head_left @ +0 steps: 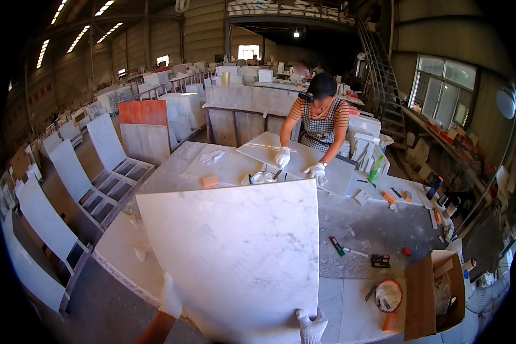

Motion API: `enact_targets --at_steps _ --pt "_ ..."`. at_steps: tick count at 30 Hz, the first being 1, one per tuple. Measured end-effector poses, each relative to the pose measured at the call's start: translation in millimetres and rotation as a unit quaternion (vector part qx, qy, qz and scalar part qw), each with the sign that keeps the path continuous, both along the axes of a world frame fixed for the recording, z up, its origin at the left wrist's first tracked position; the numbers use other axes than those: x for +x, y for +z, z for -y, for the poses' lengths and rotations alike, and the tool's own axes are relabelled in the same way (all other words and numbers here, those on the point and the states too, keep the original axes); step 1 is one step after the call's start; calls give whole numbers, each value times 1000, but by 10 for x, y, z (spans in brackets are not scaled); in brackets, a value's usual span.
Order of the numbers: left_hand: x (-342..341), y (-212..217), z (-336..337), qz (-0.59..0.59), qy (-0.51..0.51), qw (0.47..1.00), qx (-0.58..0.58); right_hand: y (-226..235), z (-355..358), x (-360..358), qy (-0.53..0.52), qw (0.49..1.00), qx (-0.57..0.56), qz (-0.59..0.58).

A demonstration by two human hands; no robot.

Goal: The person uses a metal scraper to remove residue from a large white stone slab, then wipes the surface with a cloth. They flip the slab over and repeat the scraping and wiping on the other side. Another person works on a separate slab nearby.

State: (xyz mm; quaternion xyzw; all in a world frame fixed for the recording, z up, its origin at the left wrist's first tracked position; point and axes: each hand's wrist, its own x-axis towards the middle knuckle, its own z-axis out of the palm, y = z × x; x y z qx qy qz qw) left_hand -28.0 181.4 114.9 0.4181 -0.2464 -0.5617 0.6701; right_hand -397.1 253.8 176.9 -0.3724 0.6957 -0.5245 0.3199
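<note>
A large square white marble slab (235,252) with grey veins is held tilted up before me, its lower part towards me. On its left edge is my left hand (171,297) in a white glove, closed round the edge with its fingers partly hidden. At the lower right corner my right hand (311,327), gloved too, grips the slab, its thumb showing at the edge. Under and behind the slab lies a dusty worktable (364,223). The slab hides the table's middle.
Across the table a co-worker (322,117) in a checked apron handles another slab (272,150). At right are a cardboard box (421,298), a bowl of pale paste (389,296), a green bottle (376,168) and an orange block (390,322). Slabs on racks (49,209) stand left.
</note>
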Motion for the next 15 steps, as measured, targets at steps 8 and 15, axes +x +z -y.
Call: enact_targets --at_steps 8,15 --pt "165 -130 242 -44 -16 997 67 -305 369 162 -33 997 -30 62" --pt "194 -337 357 -54 -8 991 119 -527 467 60 -41 998 40 5"
